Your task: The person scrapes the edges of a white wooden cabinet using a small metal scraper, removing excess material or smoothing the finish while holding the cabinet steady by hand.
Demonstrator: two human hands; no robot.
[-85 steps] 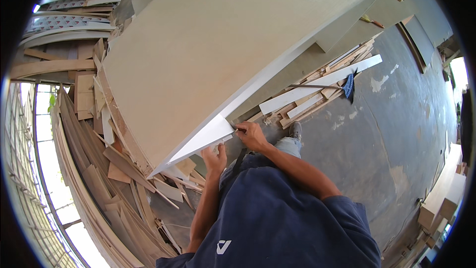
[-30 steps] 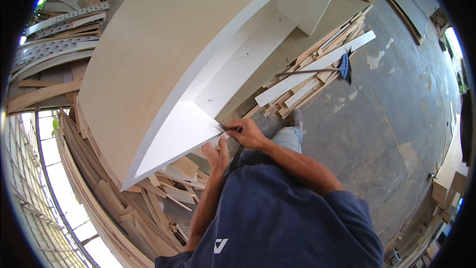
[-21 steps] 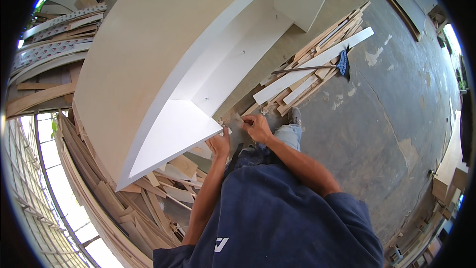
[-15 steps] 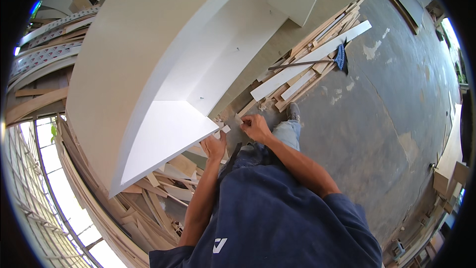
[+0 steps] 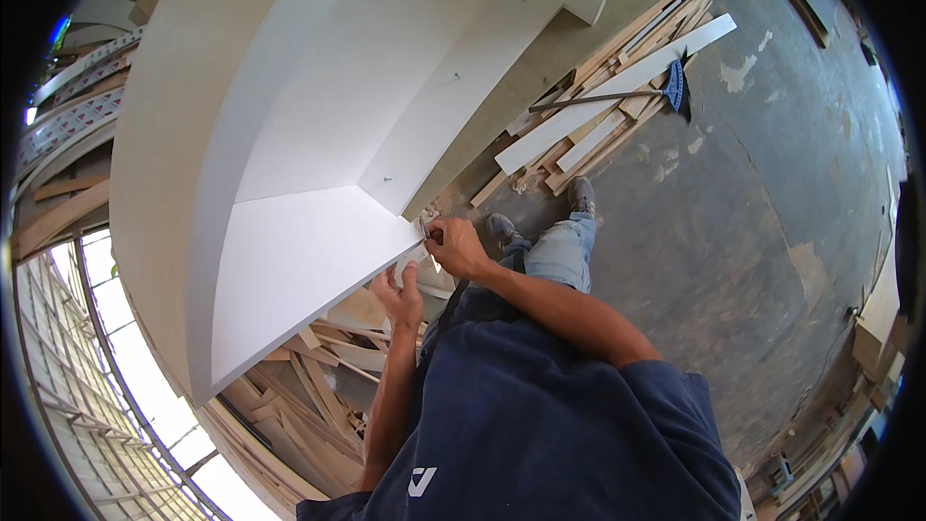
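A large cream and white cabinet [image 5: 318, 125] with a curved side stands before me. Its white end panel [image 5: 309, 251] has a corner pointing toward my body. At that corner my right hand [image 5: 457, 247] is closed in a pinch. A small thin piece seems to be between its fingertips, too small to name. Just below the panel's near edge is my left hand [image 5: 401, 297], thumb and fingers apart, with nothing plainly held. A small pale patch shows between the two hands; I cannot tell what it is.
Wood strips [image 5: 617, 87] lie in a pile on the grey floor [image 5: 694, 260], with a blue broom [image 5: 673, 87] across them. More wood offcuts [image 5: 318, 396] are heaped below the panel on the left. Small screws [image 5: 388, 178] stick out of the cabinet's inner strip.
My right hand has moved left onto the panel's corner. The left hand has come off the corner, down and left, and its fingers have spread. The small white block by it no longer shows clearly.
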